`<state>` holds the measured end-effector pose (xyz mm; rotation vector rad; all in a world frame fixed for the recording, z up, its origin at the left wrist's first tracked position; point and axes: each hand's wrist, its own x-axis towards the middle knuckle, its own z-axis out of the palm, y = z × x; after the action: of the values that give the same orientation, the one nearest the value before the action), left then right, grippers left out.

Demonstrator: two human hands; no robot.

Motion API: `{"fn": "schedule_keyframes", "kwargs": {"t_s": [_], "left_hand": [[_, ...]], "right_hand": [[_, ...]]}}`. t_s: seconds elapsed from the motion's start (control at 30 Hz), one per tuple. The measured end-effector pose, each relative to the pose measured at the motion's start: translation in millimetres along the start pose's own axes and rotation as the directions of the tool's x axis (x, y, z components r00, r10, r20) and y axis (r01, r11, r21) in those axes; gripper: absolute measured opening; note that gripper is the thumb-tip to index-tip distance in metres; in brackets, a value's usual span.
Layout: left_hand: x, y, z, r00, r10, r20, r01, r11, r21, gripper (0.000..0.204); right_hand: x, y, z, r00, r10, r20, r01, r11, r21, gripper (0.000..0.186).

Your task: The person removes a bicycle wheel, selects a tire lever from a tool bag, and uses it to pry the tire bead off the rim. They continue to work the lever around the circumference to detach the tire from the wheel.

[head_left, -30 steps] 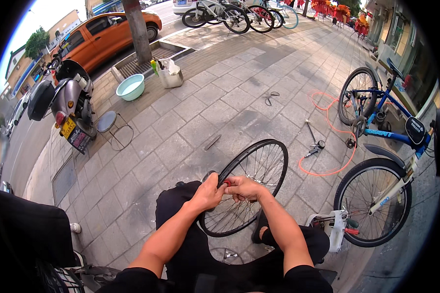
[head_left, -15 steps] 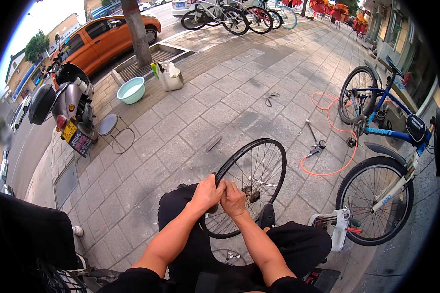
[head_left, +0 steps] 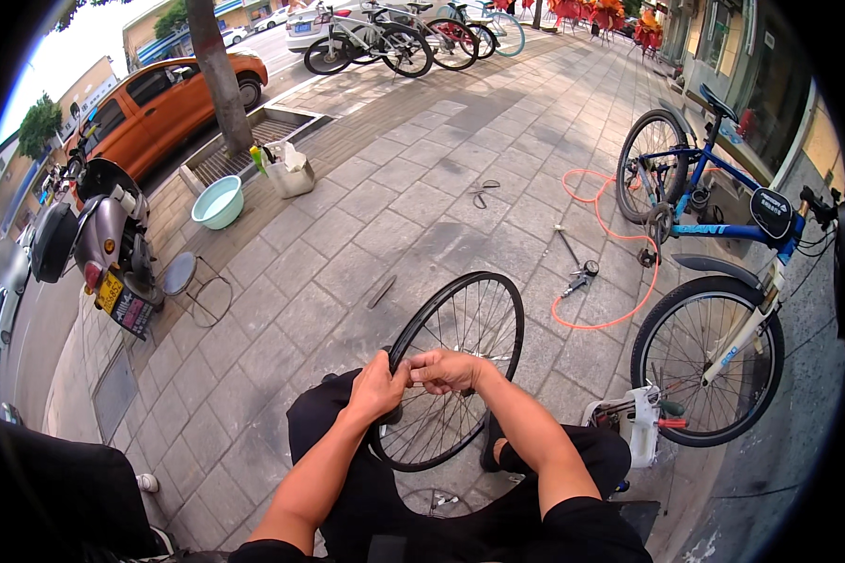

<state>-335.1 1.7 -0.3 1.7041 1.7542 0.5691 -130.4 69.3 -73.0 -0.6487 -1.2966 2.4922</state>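
A bicycle wheel (head_left: 520, 324) with a black rim and thin spokes stands tilted on the pavement between my legs. My left hand (head_left: 377, 387) is wrapped round the rim's near left side. Beside it my right hand (head_left: 446, 372) is closed, with thumb and fingers pinched together against the inner edge of the rim, close to my left fingertips. Whatever it pinches is too small or hidden to make out. The wheel's hub is partly covered by my right hand and forearm.
A blue bicycle (head_left: 723, 230) stands at right, near a white tool container (head_left: 644, 427). An air inflator with gauge (head_left: 584, 271) lies on its orange hose (head_left: 620, 325). A flat strip (head_left: 381, 291) lies ahead. Leftward are a stool (head_left: 180, 274), basin (head_left: 219, 204) and scooter (head_left: 103, 230).
My right hand has turned more sideways, its forearm swinging out to the right, and it has shifted along the rim. My left hand still holds the rim. The whole view has shifted slightly.
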Motion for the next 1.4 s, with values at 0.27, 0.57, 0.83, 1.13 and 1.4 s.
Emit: {"fn": "schedule_keyframes", "kwargs": {"t_s": [0.27,0.57,0.83,1.13,1.4], "left_hand": [[2.7,0.3,11.3,0.992,0.088,-0.096,-0.087,0.996,0.008,0.045],[-7.1,-0.3,10.1,0.978,0.186,-0.099,-0.182,0.982,0.048,0.049],[-12.9,-2.9,12.4,0.955,0.297,0.004,-0.297,0.954,0.025,0.047],[-18.1,-8.0,8.6,0.799,0.597,-0.069,-0.601,0.788,-0.135,0.048],[-28.1,6.2,9.6,0.772,0.634,-0.038,-0.635,0.772,-0.028,0.058]], "right_hand": [[-1.0,42.9,54.5,0.775,-0.353,-0.523,0.268,0.935,-0.235,0.039],[5.4,36.7,41.0,0.913,-0.057,-0.404,0.180,0.944,0.275,0.031],[-4.3,22.6,12.9,0.957,0.252,-0.146,-0.173,0.894,0.413,0.032],[-21.5,22.5,36.6,0.949,0.209,-0.235,-0.110,0.920,0.375,0.030],[-40.4,40.4,69.6,0.865,-0.146,-0.481,0.313,0.905,0.287,0.026]]}}
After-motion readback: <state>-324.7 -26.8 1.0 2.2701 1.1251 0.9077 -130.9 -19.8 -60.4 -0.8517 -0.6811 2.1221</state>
